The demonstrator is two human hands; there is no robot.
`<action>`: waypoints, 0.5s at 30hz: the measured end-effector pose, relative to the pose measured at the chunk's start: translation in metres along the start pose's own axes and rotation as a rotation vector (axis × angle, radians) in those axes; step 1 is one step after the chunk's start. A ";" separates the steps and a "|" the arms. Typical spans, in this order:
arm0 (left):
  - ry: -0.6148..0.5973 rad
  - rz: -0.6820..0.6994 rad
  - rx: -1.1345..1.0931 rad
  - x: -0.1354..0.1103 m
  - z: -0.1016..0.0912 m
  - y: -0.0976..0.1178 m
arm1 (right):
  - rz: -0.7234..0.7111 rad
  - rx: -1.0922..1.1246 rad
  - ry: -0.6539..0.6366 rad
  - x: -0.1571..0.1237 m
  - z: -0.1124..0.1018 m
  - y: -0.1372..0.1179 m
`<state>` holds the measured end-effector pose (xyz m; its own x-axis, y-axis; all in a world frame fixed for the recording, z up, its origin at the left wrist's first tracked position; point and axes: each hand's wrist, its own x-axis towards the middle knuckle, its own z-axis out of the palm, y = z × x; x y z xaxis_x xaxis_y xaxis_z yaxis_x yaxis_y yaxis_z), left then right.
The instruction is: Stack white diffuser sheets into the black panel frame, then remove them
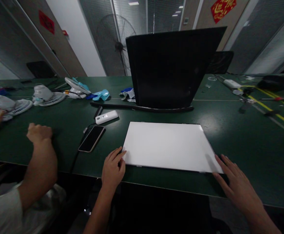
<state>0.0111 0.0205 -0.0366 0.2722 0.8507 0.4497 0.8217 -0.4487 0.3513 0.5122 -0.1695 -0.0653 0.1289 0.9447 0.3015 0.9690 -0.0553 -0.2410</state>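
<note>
A flat white rectangular panel [167,146] with a thin dark edge lies on the green table in front of me. At its left edge rests my left hand [114,165], fingers stretched out and the tips touching the panel's near left corner. My right hand [236,180] lies at the near right corner, its fingers spread along the edge. Neither hand is wrapped around anything. Behind the panel stands a large black screen-like board [171,68], tilted, with a long black strip [142,108] at its foot.
A phone [92,139] and a white handheld device [107,117] lie left of the panel. Further left are another person's forearm [43,156] and several white fan parts [52,98]. Cables and yellow-striped lines [276,113] cross the table [254,156] on the right.
</note>
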 end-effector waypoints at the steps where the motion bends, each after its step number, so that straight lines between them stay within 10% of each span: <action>1: -0.011 0.000 0.007 0.000 0.000 0.000 | 0.010 0.010 0.005 0.000 0.001 0.002; 15: -0.087 0.013 0.081 0.002 0.000 0.002 | 0.404 0.310 0.111 0.025 0.024 -0.032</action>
<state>0.0132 0.0217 -0.0353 0.3228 0.8670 0.3795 0.8545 -0.4394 0.2770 0.4793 -0.1364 -0.0719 0.5180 0.8266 0.2202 0.7314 -0.2944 -0.6152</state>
